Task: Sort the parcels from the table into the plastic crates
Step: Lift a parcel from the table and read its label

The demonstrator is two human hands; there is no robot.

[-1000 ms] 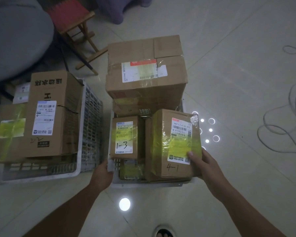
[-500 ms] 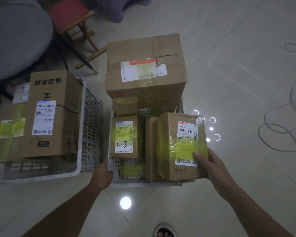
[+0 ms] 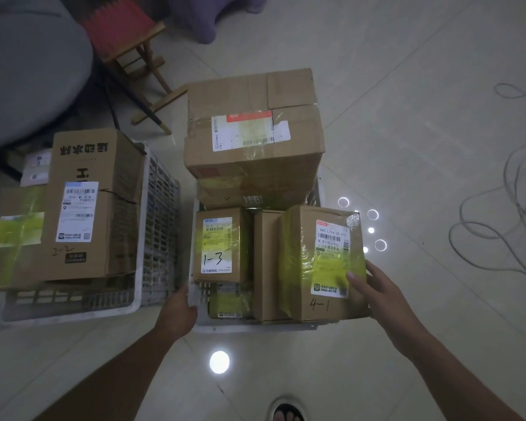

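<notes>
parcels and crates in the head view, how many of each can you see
Parcels with a handwritten number: 3, marked 1-3, 4-1 and 2-2.
Other cardboard parcels at least partly in view: 4; more may lie hidden beneath.
White plastic crates: 2, the left crate and the right crate.
Total: 9.

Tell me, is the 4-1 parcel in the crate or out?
In: 4-1 parcel stands inside the white crate, held by the right hand.
</notes>
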